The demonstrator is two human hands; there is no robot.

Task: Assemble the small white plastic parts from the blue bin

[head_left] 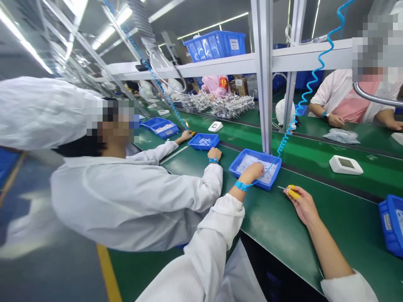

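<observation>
The left hand (pixel 254 171) dips into the blue tray (pixel 274 175), fingertips lost among small white parts (pixel 244 163), so whether it grips one cannot be told. The tray sits on the counter (pixel 273 222) right under that hand, presumably for easy picking. The right hand (pixel 304 205), just beside the tray, closes round a yellow-handled tool (pixel 294 194), its thin shaft pointing trayward, probably kept ready. The left wrist's blue strap (pixel 241 186) joins a coiled cord (pixel 317 67), likely for grounding.

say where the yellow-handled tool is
In the head view, right of centre: the yellow-handled tool is in the right hand, right of the tray under the left hand.
</observation>
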